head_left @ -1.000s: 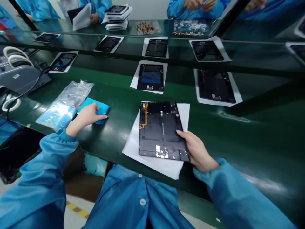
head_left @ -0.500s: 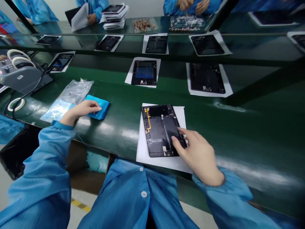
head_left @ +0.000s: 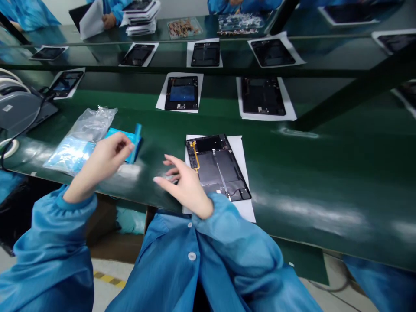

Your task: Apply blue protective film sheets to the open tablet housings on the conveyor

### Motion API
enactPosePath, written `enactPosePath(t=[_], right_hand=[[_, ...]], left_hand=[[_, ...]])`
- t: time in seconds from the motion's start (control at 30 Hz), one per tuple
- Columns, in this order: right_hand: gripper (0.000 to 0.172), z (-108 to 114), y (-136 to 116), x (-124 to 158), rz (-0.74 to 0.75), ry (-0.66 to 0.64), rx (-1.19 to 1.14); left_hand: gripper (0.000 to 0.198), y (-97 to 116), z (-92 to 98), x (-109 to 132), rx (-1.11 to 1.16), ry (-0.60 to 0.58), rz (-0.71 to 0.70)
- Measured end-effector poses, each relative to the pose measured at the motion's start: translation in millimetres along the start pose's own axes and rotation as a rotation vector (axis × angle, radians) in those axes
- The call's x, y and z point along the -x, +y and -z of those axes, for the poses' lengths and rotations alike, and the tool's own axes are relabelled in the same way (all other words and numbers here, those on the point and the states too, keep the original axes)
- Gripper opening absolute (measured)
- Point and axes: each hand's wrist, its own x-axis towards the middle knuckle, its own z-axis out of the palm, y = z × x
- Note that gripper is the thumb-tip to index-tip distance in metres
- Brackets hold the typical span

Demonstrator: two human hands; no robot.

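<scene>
My left hand (head_left: 105, 158) is over a stack of blue film sheets (head_left: 121, 131), thumb and forefinger pinched at the stack's right side. A blue film sheet (head_left: 138, 132) stands up there, its edge raised beside the fingertips. My right hand (head_left: 185, 184) is open, fingers spread and pointing left, with nothing in them. It hovers over the lower left of an opened tablet housing (head_left: 224, 169) and hides that corner. The black housing, with an orange flex cable (head_left: 195, 156) and a pale strip down its middle, lies on a white paper sheet (head_left: 238, 149).
A clear plastic bag (head_left: 92, 125) lies left of the stack. Farther left are a grey machine (head_left: 22, 108) and a tape roll (head_left: 9, 148). More tablet housings (head_left: 182, 93) on paper stand beyond and on the shelf (head_left: 169, 53). A dark slanted post (head_left: 344, 95) rises at right. Co-workers' blue sleeves show behind.
My right hand has left the tablet housing's right edge and moved left toward the blue stack. At the stack, a blue sheet's edge has come up beside my left hand. The view has shifted slightly.
</scene>
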Motion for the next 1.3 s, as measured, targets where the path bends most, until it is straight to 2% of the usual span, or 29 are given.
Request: enactPosePath(t=[0.07, 0.17, 0.23, 0.33, 0.4, 0.57, 0.63, 0.77, 0.8, 0.9, 0.97, 1.03, 1.1, 1.13, 1.17, 1.2, 1.23, 1.27, 1.3], right_hand=[[0.074, -17.5, -1.5, -6.6, -0.055, -0.033, -0.157], [0.062, -24.3, -0.5, -2.6, -0.107, -0.079, -0.302], [0.056, -19.9, 2.1, 6.2, -0.12, -0.088, -0.339], [0.049, -11.5, 7.4, 17.9, -0.139, -0.062, -0.342], [0.039, -8.4, 10.4, 21.8, -0.13, -0.026, -0.296], [0.015, -9.5, 8.1, 25.1, -0.023, 0.177, -0.037], [0.014, -12.6, 3.9, 27.3, -0.019, 0.197, -0.053], [0.038, -20.3, -0.3, 30.2, -0.038, 0.172, -0.109], [0.036, -21.7, 0.4, 29.5, -0.033, 0.159, -0.104], [0.018, -21.2, 4.6, 24.1, -0.003, 0.146, -0.05], [0.013, -16.4, 5.9, 22.1, 0.011, 0.171, 0.003], [0.012, -10.0, 4.0, 27.0, 0.017, 0.256, 0.042], [0.01, -7.2, 1.1, 41.6, 0.076, 0.395, 0.128], [0.009, -9.7, 0.8, 52.0, 0.141, 0.406, 0.187], [0.01, -16.0, 2.1, 63.4, 0.224, 0.352, 0.248], [0.011, -26.7, 5.6, 74.6, 0.313, 0.246, 0.302], [0.013, -42.2, 11.7, 84.5, 0.394, 0.059, 0.339], [0.013, -61.9, 20.1, 91.9, 0.438, -0.07, 0.347], [0.018, -84.7, 30.3, 95.8, 0.443, -0.131, 0.361]], left_hand=[[0.028, 23.4, -7.5, 20.2, 0.109, -0.149, -0.144], [0.03, 37.9, -21.6, 35.5, 0.233, -0.343, -0.216], [0.033, 37.3, -30.3, 36.3, 0.261, -0.405, -0.224], [0.033, 34.6, -39.9, 32.1, 0.235, -0.423, -0.272], [0.03, 35.5, -44.2, 29.3, 0.214, -0.422, -0.31], [0.026, 37.6, -50.0, 25.4, 0.229, -0.429, -0.351], [0.025, 35.0, -50.5, 24.6, 0.25, -0.407, -0.352], [0.027, 26.0, -49.5, 24.5, 0.307, -0.414, -0.324], [0.028, 23.6, -49.4, 24.9, 0.325, -0.426, -0.315], [0.03, 16.3, -49.8, 26.5, 0.365, -0.478, -0.314], [0.03, 10.6, -48.7, 24.9, 0.357, -0.476, -0.332], [0.027, 1.9, -43.6, 18.0, 0.297, -0.371, -0.338], [0.02, -11.3, -33.3, 4.7, 0.199, -0.156, -0.304], [0.017, -19.3, -26.6, -3.6, 0.147, -0.026, -0.269], [0.019, -27.5, -19.7, -12.1, 0.112, 0.108, -0.226], [0.024, -35.3, -12.9, -20.2, 0.094, 0.232, -0.186], [0.03, -41.6, -7.0, -27.1, 0.084, 0.322, -0.161], [0.033, -45.9, -2.4, -32.3, 0.086, 0.384, -0.154], [0.034, -47.7, 0.7, -35.6, 0.092, 0.416, -0.165]])
